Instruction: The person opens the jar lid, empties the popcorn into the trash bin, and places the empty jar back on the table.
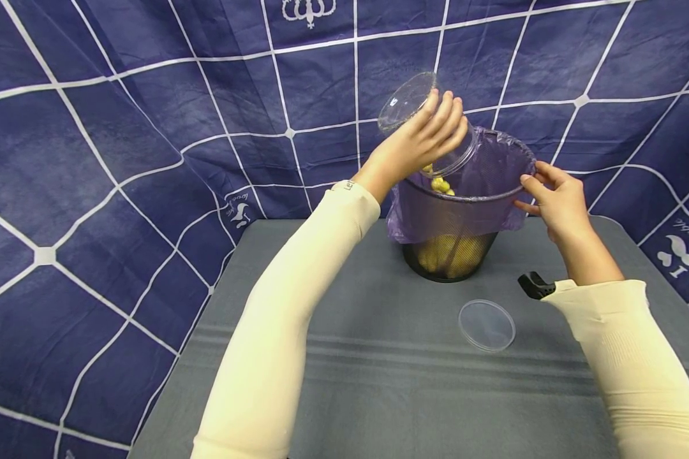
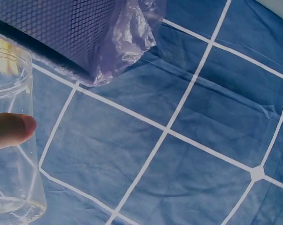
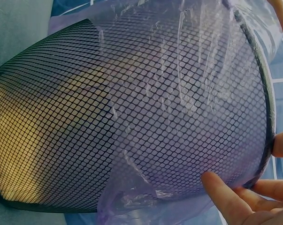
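My left hand (image 1: 427, 135) holds a clear plastic jar (image 1: 403, 105), tipped with its mouth down over a black mesh wastebasket (image 1: 449, 279). Small yellow pieces (image 1: 441, 185) show at the jar's mouth, inside the basket's rim. In the left wrist view, the thumb (image 2: 12, 130) lies across the jar's side. A purple plastic bag (image 1: 496, 162) lines the basket and folds down outside it. My right hand (image 1: 559, 197) grips the rim on the right, with fingers on both sides of it. Through the mesh (image 3: 42, 136), a yellow mass shows low in the basket.
A round clear lid (image 1: 487, 326) lies on the grey tabletop (image 1: 379, 370) in front of the wastebasket. A blue cloth (image 1: 321, 83) with white lines hangs behind the table and along its left side. A black band (image 1: 535, 285) sits at my right wrist.
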Available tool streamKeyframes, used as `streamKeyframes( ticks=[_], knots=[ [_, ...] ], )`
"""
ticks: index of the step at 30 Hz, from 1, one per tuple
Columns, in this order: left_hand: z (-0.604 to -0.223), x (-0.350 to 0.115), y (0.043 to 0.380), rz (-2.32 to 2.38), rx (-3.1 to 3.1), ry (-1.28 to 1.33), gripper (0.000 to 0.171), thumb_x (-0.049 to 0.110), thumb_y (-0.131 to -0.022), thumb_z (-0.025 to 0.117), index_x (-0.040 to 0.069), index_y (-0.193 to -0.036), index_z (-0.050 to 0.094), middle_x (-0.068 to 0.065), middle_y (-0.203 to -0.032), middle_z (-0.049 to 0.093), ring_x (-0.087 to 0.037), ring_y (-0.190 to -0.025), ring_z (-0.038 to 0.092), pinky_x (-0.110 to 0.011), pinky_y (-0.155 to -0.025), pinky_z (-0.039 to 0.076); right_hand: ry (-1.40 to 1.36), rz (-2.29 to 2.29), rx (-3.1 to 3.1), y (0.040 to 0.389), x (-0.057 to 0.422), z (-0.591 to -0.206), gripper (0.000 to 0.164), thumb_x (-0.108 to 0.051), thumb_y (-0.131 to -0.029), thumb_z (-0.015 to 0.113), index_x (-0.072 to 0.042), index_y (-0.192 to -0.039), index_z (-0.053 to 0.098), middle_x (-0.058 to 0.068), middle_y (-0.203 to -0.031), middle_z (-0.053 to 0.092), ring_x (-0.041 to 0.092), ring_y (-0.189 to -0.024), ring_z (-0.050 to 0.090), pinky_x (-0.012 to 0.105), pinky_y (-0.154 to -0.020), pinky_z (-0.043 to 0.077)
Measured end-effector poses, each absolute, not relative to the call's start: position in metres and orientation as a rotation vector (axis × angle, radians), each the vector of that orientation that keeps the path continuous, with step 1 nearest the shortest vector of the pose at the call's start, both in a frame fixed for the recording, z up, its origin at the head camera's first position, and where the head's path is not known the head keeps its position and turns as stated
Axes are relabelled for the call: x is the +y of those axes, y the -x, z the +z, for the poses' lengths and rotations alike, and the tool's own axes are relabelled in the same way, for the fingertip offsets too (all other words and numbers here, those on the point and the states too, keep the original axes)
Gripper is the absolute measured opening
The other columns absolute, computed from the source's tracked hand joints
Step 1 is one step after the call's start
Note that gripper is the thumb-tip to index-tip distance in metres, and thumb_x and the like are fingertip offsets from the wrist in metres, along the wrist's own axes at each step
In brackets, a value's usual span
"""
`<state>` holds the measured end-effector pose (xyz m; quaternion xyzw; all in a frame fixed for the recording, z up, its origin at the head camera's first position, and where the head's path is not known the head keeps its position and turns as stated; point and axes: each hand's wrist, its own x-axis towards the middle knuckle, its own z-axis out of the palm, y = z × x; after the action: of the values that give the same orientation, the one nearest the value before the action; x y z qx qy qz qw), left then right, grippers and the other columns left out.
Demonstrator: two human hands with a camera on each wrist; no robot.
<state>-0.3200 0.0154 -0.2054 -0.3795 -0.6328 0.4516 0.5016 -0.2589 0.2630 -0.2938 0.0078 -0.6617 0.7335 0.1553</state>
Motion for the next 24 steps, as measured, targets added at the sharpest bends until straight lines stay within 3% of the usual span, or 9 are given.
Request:
streamKeyframes(
  ticks=[11, 16, 20, 22, 24],
  knots=[
    [-0.21, 0.013, 0.317, 1.051, -1.571, 0.919, 0.048, -0.003, -0.091, 0.006, 0.001, -0.134, 0.028, -0.022, -0.134, 0.034, -0.037, -0.122, 0.033, -0.05, -0.099, 0.024, -0.027, 2.12, -1.876, 0.259, 0.262, -0.294, 0.059, -0.008, -0.085, 0.059, 0.008, -0.134, 0.031, 0.005, -0.098, 0.045, 0.007, -0.084, 0.055, 0.022, -0.056, 0.05],
    [-0.214, 0.009, 0.315, 0.821, -1.714, 0.819, 0.046, -0.001, -0.092, 0.009, 0.007, -0.131, 0.034, -0.018, -0.131, 0.038, -0.034, -0.12, 0.035, -0.049, -0.099, 0.024, -0.031, 2.119, -1.87, 0.257, 0.261, -0.294, 0.061, -0.009, -0.085, 0.059, 0.009, -0.135, 0.029, 0.006, -0.098, 0.043, 0.007, -0.083, 0.055, 0.022, -0.056, 0.05],
    [-0.213, 0.005, 0.312, 0.574, -1.951, 0.741, 0.042, 0.008, -0.091, 0.032, 0.01, -0.133, 0.034, -0.015, -0.133, 0.037, -0.033, -0.121, 0.032, -0.048, -0.099, 0.02, -0.033, 2.122, -1.866, 0.257, 0.261, -0.294, 0.062, -0.008, -0.085, 0.059, 0.009, -0.135, 0.028, 0.007, -0.099, 0.042, 0.006, -0.083, 0.055, 0.021, -0.056, 0.05],
    [-0.211, 0.003, 0.309, 0.489, -2.13, 0.697, 0.057, 0.022, -0.086, 0.051, 0.011, -0.136, 0.027, -0.014, -0.137, 0.031, -0.033, -0.125, 0.026, -0.048, -0.1, 0.016, -0.032, 2.125, -1.863, 0.257, 0.262, -0.294, 0.062, -0.008, -0.085, 0.059, 0.009, -0.135, 0.027, 0.007, -0.099, 0.041, 0.006, -0.083, 0.055, 0.021, -0.057, 0.05],
    [-0.209, 0.0, 0.307, 0.419, -2.298, 0.641, 0.083, 0.037, -0.075, 0.065, 0.011, -0.139, 0.019, -0.014, -0.14, 0.024, -0.033, -0.127, 0.021, -0.048, -0.101, 0.013, -0.027, 2.125, -1.867, 0.257, 0.262, -0.294, 0.063, -0.009, -0.085, 0.059, 0.009, -0.136, 0.026, 0.007, -0.099, 0.04, 0.005, -0.082, 0.055, 0.021, -0.057, 0.05]
  ],
)
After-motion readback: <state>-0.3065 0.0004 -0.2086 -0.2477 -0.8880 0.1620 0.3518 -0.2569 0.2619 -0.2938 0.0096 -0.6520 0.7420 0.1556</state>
